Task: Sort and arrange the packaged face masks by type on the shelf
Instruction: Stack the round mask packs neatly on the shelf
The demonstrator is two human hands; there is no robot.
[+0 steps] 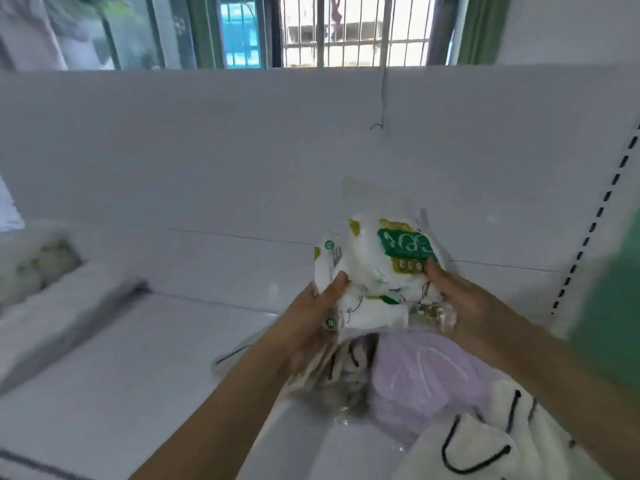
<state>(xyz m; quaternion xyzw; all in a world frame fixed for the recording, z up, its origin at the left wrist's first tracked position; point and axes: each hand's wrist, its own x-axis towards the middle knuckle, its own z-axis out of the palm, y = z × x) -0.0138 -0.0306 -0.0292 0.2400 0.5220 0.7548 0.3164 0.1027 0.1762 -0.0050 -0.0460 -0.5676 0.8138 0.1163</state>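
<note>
Below hands (311, 317): lilac mask pack (426, 379), white masks (464, 448).

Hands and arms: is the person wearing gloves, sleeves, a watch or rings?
No. The left hand and right hand are bare, with no gloves. Both forearms are uncovered as far as the picture shows, so no sleeves are in view. No watch, bracelet or ring can be seen on either wrist or on the fingers that show, though the picture is a bit blurry.
</note>
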